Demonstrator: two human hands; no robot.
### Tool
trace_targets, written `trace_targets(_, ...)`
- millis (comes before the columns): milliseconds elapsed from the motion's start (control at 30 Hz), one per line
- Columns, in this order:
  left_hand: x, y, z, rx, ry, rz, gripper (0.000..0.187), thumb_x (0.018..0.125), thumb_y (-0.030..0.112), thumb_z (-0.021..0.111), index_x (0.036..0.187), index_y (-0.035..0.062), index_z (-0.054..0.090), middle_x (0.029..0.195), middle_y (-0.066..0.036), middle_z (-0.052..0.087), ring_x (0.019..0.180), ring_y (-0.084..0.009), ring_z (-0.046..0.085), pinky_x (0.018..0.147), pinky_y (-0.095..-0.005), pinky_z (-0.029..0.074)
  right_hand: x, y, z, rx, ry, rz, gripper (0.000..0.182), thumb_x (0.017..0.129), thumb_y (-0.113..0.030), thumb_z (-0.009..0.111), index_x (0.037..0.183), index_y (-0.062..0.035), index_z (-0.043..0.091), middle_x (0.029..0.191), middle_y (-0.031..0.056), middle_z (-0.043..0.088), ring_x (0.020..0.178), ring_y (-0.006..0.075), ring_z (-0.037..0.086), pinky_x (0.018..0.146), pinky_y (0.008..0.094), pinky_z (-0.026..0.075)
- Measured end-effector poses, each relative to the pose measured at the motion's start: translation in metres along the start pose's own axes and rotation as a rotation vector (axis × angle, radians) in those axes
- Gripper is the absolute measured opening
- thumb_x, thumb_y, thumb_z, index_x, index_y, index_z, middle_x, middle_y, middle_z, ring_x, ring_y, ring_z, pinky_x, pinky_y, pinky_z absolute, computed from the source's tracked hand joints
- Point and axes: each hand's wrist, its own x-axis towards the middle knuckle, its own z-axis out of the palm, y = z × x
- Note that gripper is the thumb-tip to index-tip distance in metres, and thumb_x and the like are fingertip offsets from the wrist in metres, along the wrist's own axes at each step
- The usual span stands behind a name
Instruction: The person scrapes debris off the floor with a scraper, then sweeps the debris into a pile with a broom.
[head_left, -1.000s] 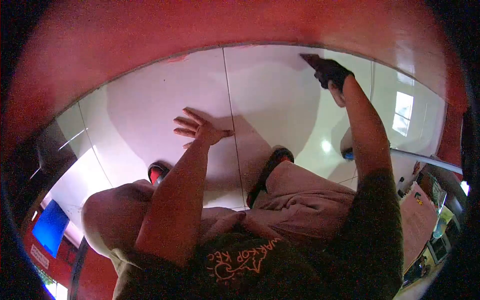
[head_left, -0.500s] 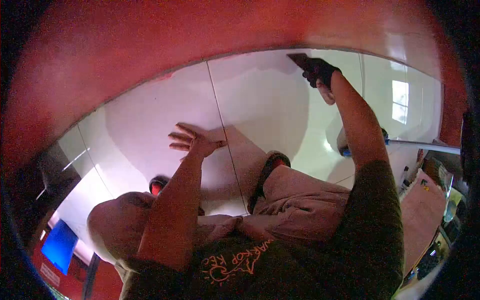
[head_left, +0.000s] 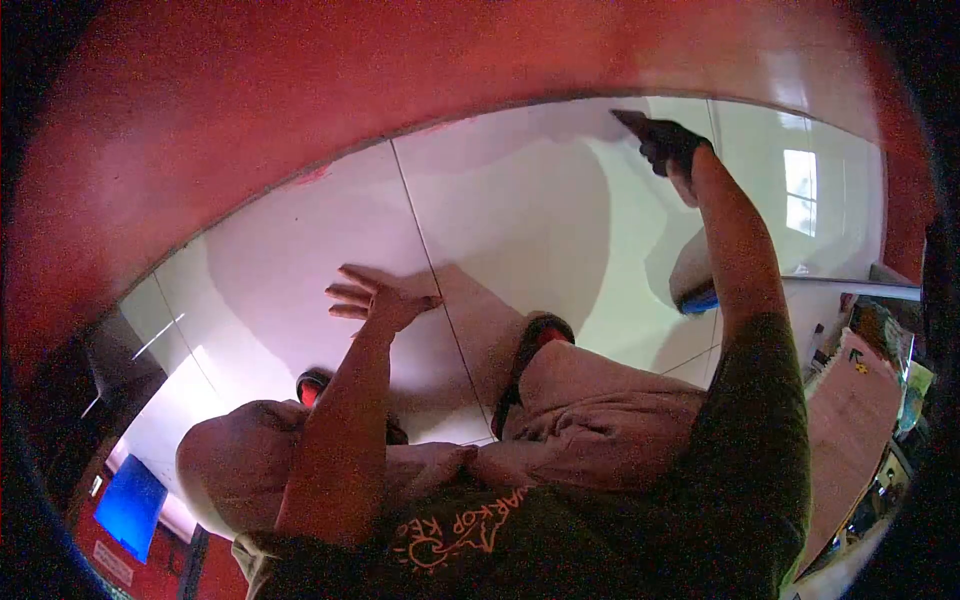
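My left hand (head_left: 372, 303) rests on the white tiled floor (head_left: 520, 220) beside a grout line, fingers spread, holding nothing. Farther out to the right, my right hand (head_left: 676, 148) wears a dark glove. Its fingers are closed around a dark flat tool that looks like a scraper (head_left: 630, 122); the pointed end faces left, near the base of the red wall (head_left: 450, 60). The tool's handle is hidden inside the glove. Reddish marks (head_left: 312, 176) show on the floor along the wall's lower edge.
A dark rounded object with a blue edge (head_left: 697, 300) lies by my right forearm. Toward the right side are a pale cloth-like sheet (head_left: 855, 420) and assorted items. A blue panel (head_left: 130, 508) is at lower left. My sandalled feet (head_left: 545, 335) are below my hands.
My right hand and the scraper have moved to the right along the wall. The view has shifted slightly; my left hand stays spread on the floor.
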Motion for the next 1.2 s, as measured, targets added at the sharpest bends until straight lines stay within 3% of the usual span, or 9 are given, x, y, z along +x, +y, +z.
trace_targets(100, -0.002, 0.0, -0.004, -0.019, -0.015, 0.022, 0.146, 0.032, 0.047, 0.079, 0.115, 0.0091, -0.035, 0.115, -0.029, -0.038, 0.107, -0.0466, -0.033, 0.087, -0.0614, -0.005, -0.017, -0.013, 0.007, -0.189, -0.18, 0.251, 0.028, 0.074, -0.041, 0.05, 0.073, -0.0132, 0.048, 0.053, -0.0033, 0.044, 0.039, 0.0074, 0.035, 0.036, 0.0205, 0.029)
trace_targets(300, 0.004, -0.004, 0.001, 0.092, 0.021, 0.037, 0.144, 0.034, 0.054, 0.076, 0.116, 0.0082, -0.034, 0.116, -0.031, -0.034, 0.107, -0.0499, -0.028, 0.087, -0.0624, -0.001, 0.003, -0.024, 0.01, -0.004, 0.041, 0.063, 0.023, 0.077, -0.036, 0.049, 0.072, -0.0138, 0.047, 0.053, -0.003, 0.042, 0.037, 0.0059, 0.031, 0.035, 0.0207, 0.026)
trace_targets(467, 0.001, 0.0, -0.001, 0.04, 0.016, 0.032, 0.145, 0.033, 0.053, 0.076, 0.115, 0.0095, -0.034, 0.116, -0.029, -0.035, 0.108, -0.048, -0.029, 0.084, -0.0651, 0.0, -0.003, -0.001, 0.011, -0.162, -0.315, 0.19, 0.03, 0.076, -0.043, 0.048, 0.076, -0.0126, 0.048, 0.055, 0.0013, 0.046, 0.038, 0.0113, 0.037, 0.035, 0.0255, 0.033)
trace_targets(633, -0.004, 0.001, -0.006, 0.049, -0.018, 0.025, 0.143, 0.035, 0.051, 0.077, 0.115, 0.0119, -0.035, 0.117, -0.026, -0.037, 0.11, -0.0463, -0.028, 0.082, -0.0676, 0.005, -0.01, -0.014, 0.039, -0.204, -0.259, 0.096, 0.028, 0.077, -0.04, 0.046, 0.073, -0.0122, 0.046, 0.053, 0.0004, 0.043, 0.039, 0.0109, 0.036, 0.037, 0.0257, 0.033)
trace_targets(767, -0.005, 0.001, -0.01, -0.001, -0.039, 0.064, 0.148, 0.03, 0.056, 0.075, 0.113, 0.0036, -0.035, 0.111, -0.035, -0.036, 0.104, -0.0478, -0.034, 0.083, -0.0624, -0.012, 0.023, -0.005, 0.056, -0.239, -0.332, 0.014, 0.027, 0.078, -0.037, 0.046, 0.07, -0.0112, 0.045, 0.052, 0.0004, 0.044, 0.039, 0.0107, 0.038, 0.037, 0.0257, 0.034)
trace_targets(867, -0.008, 0.005, -0.01, 0.078, -0.017, -0.051, 0.143, 0.034, 0.051, 0.077, 0.116, 0.0142, -0.034, 0.12, -0.023, -0.036, 0.113, -0.0422, -0.027, 0.082, -0.0677, 0.006, -0.027, -0.011, 0.091, -0.456, -0.495, 0.083, 0.027, 0.078, -0.033, 0.048, 0.077, -0.0062, 0.048, 0.057, 0.004, 0.048, 0.04, 0.0128, 0.043, 0.037, 0.0264, 0.038)
trace_targets(933, -0.006, 0.005, -0.007, 0.057, -0.002, -0.048, 0.144, 0.033, 0.052, 0.077, 0.116, 0.0144, -0.034, 0.12, -0.023, -0.035, 0.113, -0.0426, -0.026, 0.082, -0.0679, 0.006, -0.05, 0.011, 0.113, -0.432, -0.754, -0.031, 0.03, 0.078, -0.033, 0.048, 0.08, -0.0032, 0.049, 0.059, 0.0059, 0.049, 0.04, 0.0139, 0.044, 0.036, 0.027, 0.039)
trace_targets(1033, -0.002, 0.002, -0.004, 0.032, -0.001, -0.038, 0.144, 0.032, 0.052, 0.077, 0.116, 0.0144, -0.034, 0.12, -0.025, -0.035, 0.112, -0.0445, -0.026, 0.08, -0.0694, 0.006, -0.1, -0.003, 0.158, -0.177, -0.61, 0.242, 0.021, 0.076, -0.023, 0.05, 0.08, -0.0023, 0.051, 0.06, 0.0073, 0.051, 0.043, 0.0144, 0.047, 0.037, 0.0283, 0.042)
trace_targets(1200, -0.005, -0.002, -0.007, -0.008, 0.019, 0.035, 0.145, 0.031, 0.052, 0.077, 0.116, 0.0142, -0.034, 0.119, -0.027, -0.034, 0.112, -0.0453, -0.026, 0.078, -0.0706, 0.006, -0.066, -0.022, 0.202, 0.005, -0.576, 0.037, 0.02, 0.075, -0.023, 0.049, 0.07, -0.0035, 0.049, 0.055, 0.0061, 0.047, 0.043, 0.0148, 0.046, 0.04, 0.0284, 0.04)
